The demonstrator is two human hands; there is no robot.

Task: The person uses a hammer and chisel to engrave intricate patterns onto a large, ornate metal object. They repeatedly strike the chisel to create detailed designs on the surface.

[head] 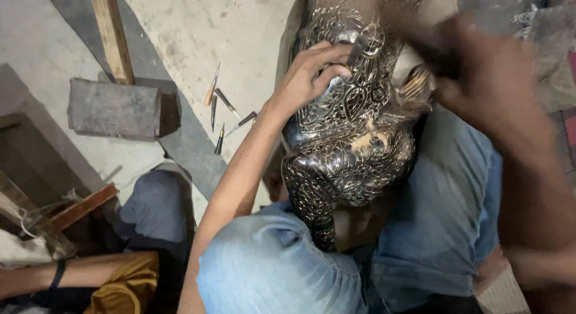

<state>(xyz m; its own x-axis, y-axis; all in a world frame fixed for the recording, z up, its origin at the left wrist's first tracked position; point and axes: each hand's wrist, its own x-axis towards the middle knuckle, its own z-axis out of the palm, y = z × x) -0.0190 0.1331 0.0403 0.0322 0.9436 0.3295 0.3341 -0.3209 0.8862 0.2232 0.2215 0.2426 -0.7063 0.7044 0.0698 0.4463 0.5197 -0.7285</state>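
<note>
The bare grey concrete floor [198, 32] carries everything here, with a dark strip running aslant across it from the top-left edge toward the middle. The person sits on it in faded blue jeans [282, 272], knees drawn up, and between the knees stands the large dark metal vessel with engraved silvery scrollwork [351, 134]. Its long axis runs from the lap up toward the top edge of the floor, leaning a little to the right.

At the left lies a heavy grey block-headed mallet with a wooden handle [114, 107], its handle pointing to the top edge. A second person's arm with a dark wristband [57, 275] reaches in along the bottom-left corner, above mustard-yellow cloth.

The left hand [312, 74] rests on the vessel's upper face, fingers curled narrow around a small dark metal punch [358, 49] whose tip touches the engraved surface. The right hand [480, 74] hovers just right of the punch, above the vessel's right shoulder; it is badly blurred, and whether it grips anything cannot be told. The left hand is the nearer to the punch's tip.

A few slim pointed chisels [219, 104] lie loose on the floor, just left of the left forearm.
</note>
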